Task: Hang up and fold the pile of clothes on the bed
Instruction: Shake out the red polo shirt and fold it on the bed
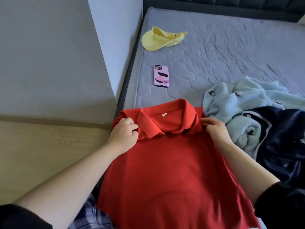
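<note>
Pinching the red polo shirt (pixel 165 162) at both shoulders by the bed (pixel 214 55)'s left edge, left hand (pixel 123 132) and right hand (pixel 215 132) apart. Could skew from an uneven pull.

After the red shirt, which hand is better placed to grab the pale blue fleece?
Probably the right hand: it grips the red shirt just beside the pale blue fleece; the left hand holds the far shoulder.

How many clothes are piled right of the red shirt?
2: a light blue fleece beside the red shirt, and a navy satin garment overlapping it nearer you. More may be hidden.
</note>
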`<state>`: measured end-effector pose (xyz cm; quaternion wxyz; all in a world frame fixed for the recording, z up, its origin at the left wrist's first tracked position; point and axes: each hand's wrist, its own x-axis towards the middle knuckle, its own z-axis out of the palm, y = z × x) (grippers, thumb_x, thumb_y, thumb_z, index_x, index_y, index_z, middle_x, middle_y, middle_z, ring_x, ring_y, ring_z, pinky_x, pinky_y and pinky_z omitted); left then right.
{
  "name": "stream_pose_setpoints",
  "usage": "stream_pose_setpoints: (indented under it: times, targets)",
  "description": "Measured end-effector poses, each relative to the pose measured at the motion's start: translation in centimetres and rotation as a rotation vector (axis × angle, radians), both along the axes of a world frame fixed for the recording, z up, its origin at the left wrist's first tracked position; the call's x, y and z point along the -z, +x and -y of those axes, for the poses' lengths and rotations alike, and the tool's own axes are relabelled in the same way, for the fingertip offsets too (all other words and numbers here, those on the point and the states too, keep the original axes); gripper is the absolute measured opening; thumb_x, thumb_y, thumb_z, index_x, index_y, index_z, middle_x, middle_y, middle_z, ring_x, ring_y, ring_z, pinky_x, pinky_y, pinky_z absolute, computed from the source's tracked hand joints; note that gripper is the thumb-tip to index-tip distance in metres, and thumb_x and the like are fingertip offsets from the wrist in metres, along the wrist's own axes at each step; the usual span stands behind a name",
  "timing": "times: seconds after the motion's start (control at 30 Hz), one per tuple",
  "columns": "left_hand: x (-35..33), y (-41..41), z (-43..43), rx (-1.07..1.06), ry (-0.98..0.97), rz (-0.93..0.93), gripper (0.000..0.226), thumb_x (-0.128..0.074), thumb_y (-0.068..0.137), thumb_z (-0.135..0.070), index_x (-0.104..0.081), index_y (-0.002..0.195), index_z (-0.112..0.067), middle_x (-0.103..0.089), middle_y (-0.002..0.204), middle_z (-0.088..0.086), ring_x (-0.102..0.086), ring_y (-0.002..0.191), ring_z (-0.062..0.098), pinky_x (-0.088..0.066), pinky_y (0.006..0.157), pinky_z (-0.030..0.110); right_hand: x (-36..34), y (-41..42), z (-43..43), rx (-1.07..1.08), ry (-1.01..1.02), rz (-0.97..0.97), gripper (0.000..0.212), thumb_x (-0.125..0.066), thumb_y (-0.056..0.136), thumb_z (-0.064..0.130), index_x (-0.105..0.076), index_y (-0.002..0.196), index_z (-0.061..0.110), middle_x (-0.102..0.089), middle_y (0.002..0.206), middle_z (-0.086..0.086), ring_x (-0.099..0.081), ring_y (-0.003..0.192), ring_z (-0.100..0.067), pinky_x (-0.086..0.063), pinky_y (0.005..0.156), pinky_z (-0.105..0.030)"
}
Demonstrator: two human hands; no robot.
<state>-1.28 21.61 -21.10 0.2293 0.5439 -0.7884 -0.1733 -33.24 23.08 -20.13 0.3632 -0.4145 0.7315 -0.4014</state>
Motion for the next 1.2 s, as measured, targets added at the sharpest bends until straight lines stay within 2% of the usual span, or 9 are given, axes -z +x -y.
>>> stream_pose_setpoints:
  times: [0.13, 0.23, 0.43, 0.6, 0.77, 0.93, 1.03, 1.13, 1.2]
  targets:
    - [-1.5, -4.1, 0.2, -0.452, 0.527, -0.532, 0.043, -0.057, 0.089, -0.040, -0.037, 0.059, -0.016, -0.040, 0.059, 0.003, -0.044, 0.063, 0.023, -0.033, 0.062, 0.033, -1.3, 1.1, 0.8, 0.001, 0.029, 0.062, 0.017, -0.055, 0.092, 0.027, -0.069, 0.097, 0.018, -0.061, 0.075, 0.008, -0.052, 0.067, -0.003, -0.039, 0.055, -0.015]
    - [-1.1, -5.5, -0.7, -0.577, 0.583, -0.700, 0.028, -0.065, 0.086, -0.038, -0.061, 0.080, -0.011, -0.062, 0.077, 0.008, -0.057, 0.078, 0.029, -0.039, 0.067, 0.030, -1.4, 2.3, 1.2, -0.094, 0.077, -0.017, 0.022, -0.060, 0.092, 0.032, -0.066, 0.107, 0.017, -0.064, 0.089, 0.004, -0.057, 0.082, -0.008, -0.041, 0.066, -0.020]
    - [-1.1, -3.4, -1.5, -0.464, 0.600, -0.621, 0.015, -0.066, 0.082, -0.023, -0.067, 0.071, -0.012, -0.060, 0.071, -0.001, -0.052, 0.070, 0.016, -0.036, 0.060, 0.028, -1.1, 1.6, -0.6, -0.093, 0.088, -0.131, 0.011, -0.064, 0.082, 0.004, -0.068, 0.071, 0.002, -0.059, 0.063, -0.008, -0.051, 0.055, -0.011, -0.041, 0.056, -0.023]
    - [-1.3, -1.6, -1.5, -0.422, 0.712, -0.637, 0.012, -0.064, 0.085, -0.029, -0.066, 0.079, -0.018, -0.062, 0.078, -0.005, -0.056, 0.076, 0.015, -0.041, 0.066, 0.029, -0.5, 0.8, -2.8, -0.256, 0.269, -0.179, 0.014, -0.064, 0.079, -0.003, -0.072, 0.091, -0.003, -0.066, 0.077, -0.014, -0.056, 0.068, -0.019, -0.045, 0.071, -0.031]
    - [-0.8, -2.2, -1.7, -0.352, 0.566, -0.609, 0.027, -0.061, 0.089, -0.036, -0.063, 0.113, -0.023, -0.064, 0.102, -0.006, -0.058, 0.095, 0.012, -0.042, 0.078, 0.025, -0.8, 1.6, -2.4, -0.136, 0.033, -0.042, 0.037, -0.069, 0.086, 0.017, -0.060, 0.122, 0.017, -0.063, 0.103, -0.002, -0.058, 0.096, -0.012, -0.046, 0.091, -0.027]
    - [-0.3, -2.1, -1.7, -0.328, 0.546, -0.508, 0.029, -0.057, 0.093, -0.033, -0.067, 0.081, -0.009, -0.058, 0.069, -0.003, -0.050, 0.066, 0.012, -0.036, 0.057, 0.024, -0.2, 2.1, -1.0, 0.035, -0.052, 0.000, 0.013, -0.063, 0.087, 0.008, -0.072, 0.096, 0.004, -0.066, 0.071, 0.001, -0.058, 0.060, -0.007, -0.049, 0.062, -0.024]
    - [0.2, -1.6, -1.3, -0.413, 0.480, -0.404, 0.034, -0.057, 0.092, -0.030, -0.055, 0.069, -0.006, -0.045, 0.064, 0.005, -0.045, 0.066, 0.021, -0.031, 0.059, 0.031, 0.2, 1.6, -0.5, 0.156, -0.061, -0.106, 0.014, -0.058, 0.088, 0.007, -0.072, 0.090, 0.005, -0.063, 0.063, 0.004, -0.054, 0.047, 0.001, -0.045, 0.054, -0.013]
    - [-0.2, -1.9, -0.9, -0.483, 0.289, -0.244, 0.014, -0.060, 0.089, -0.031, -0.062, 0.090, -0.018, -0.058, 0.081, -0.003, -0.053, 0.079, 0.019, -0.039, 0.068, 0.029, 0.0, 1.9, -0.6, 0.197, -0.099, -0.173, 0.019, -0.060, 0.089, 0.028, -0.070, 0.084, 0.012, -0.064, 0.064, 0.010, -0.054, 0.050, 0.009, -0.038, 0.050, -0.005]
    - [-0.4, -2.7, -0.5, -0.441, 0.218, -0.263, 0.028, -0.061, 0.089, -0.031, -0.062, 0.114, -0.018, -0.062, 0.101, -0.001, -0.058, 0.094, 0.019, -0.041, 0.077, 0.029, -0.2, 2.6, -0.6, 0.092, -0.106, -0.172, 0.020, -0.063, 0.087, 0.037, -0.070, 0.086, 0.018, -0.065, 0.069, 0.013, -0.056, 0.058, 0.009, -0.041, 0.059, -0.009]
